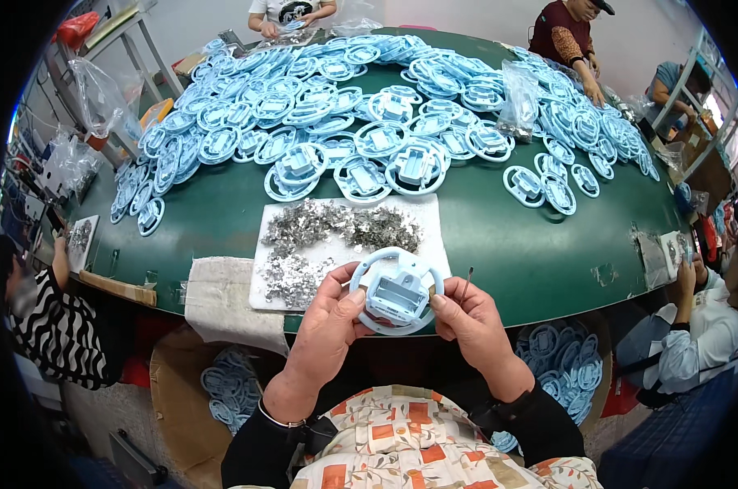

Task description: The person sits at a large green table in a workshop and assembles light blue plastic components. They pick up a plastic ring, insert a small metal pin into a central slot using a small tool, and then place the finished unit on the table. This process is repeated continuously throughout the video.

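Note:
Between my hands, above the near edge of the table, is a light blue plastic steering-wheel-shaped part [397, 292], its hollow battery-box-like middle facing up. My left hand [323, 332] pinches its left rim between thumb and fingers. On the opposite rim my right hand [476, 324] grips with thumb and curled fingers. A thin dark metal tool [468, 281] sticks up from the right hand's fingers; its lower end is hidden. Just beyond the part, small silvery metal pieces [308, 226] lie in heaps on a white board [431, 218].
A large pile of similar blue parts [304, 98] covers the far side of the green table [507, 261]. A folded pale cloth [218, 300] hangs over the near edge. Boxes of blue parts [230, 387] stand below, left and right. Several other people work around the table.

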A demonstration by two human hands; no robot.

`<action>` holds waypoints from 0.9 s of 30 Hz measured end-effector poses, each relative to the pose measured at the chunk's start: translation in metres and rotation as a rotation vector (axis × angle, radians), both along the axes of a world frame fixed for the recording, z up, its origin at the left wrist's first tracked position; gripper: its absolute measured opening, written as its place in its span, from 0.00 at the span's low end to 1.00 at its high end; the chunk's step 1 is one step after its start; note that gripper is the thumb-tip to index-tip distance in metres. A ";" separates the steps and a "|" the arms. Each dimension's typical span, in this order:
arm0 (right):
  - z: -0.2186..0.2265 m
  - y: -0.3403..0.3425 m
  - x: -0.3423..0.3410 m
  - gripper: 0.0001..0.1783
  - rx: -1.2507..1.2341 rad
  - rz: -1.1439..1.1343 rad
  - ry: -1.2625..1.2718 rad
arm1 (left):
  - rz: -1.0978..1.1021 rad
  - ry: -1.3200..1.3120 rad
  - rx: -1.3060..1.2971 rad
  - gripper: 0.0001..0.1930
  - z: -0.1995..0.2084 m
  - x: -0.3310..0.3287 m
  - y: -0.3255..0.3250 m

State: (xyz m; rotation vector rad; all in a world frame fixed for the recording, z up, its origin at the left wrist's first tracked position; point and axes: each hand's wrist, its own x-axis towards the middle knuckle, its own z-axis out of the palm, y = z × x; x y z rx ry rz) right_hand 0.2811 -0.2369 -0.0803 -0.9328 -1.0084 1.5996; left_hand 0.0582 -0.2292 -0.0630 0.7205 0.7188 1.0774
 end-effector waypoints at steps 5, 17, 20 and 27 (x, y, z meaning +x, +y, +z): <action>-0.002 0.003 -0.005 0.12 -0.092 0.042 0.046 | 0.024 0.086 0.021 0.22 -0.001 -0.006 -0.006; 0.002 0.023 0.014 0.11 0.177 -0.137 -0.245 | 0.718 0.592 0.019 0.12 -0.004 -0.203 -0.087; -0.005 0.030 0.018 0.11 0.200 -0.199 -0.302 | 0.689 0.764 -0.127 0.11 -0.054 -0.280 -0.124; -0.017 0.037 0.031 0.10 0.241 -0.262 -0.405 | 0.691 1.732 -0.108 0.15 -0.140 -0.370 -0.149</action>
